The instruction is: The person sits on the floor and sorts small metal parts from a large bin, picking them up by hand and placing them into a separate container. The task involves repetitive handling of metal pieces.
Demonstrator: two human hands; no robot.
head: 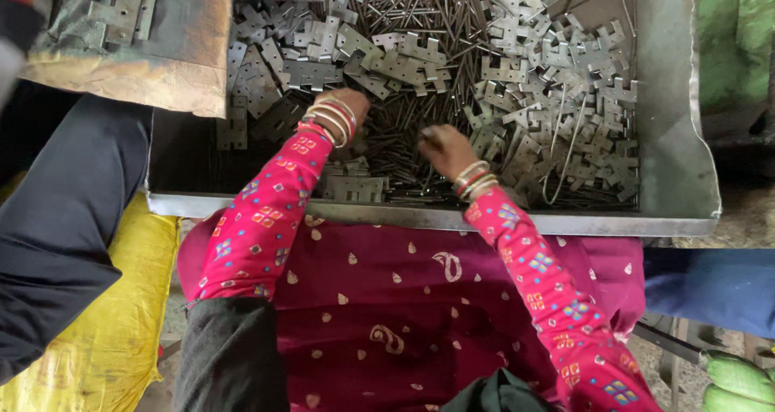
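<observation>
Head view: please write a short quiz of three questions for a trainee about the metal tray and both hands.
1. True or false: both hands are inside the metal tray.
2. What lies mostly under the hands in the middle of the tray? A) thin metal pins B) wooden blocks C) glass beads
3. Which hand is nearer to the dark end of the tray?

Key
1. True. The left hand and the right hand both reach over the near rim, down among the parts.
2. A. Thin metal pins fill the middle; flat hinge plates are heaped around them.
3. The left hand.
</observation>
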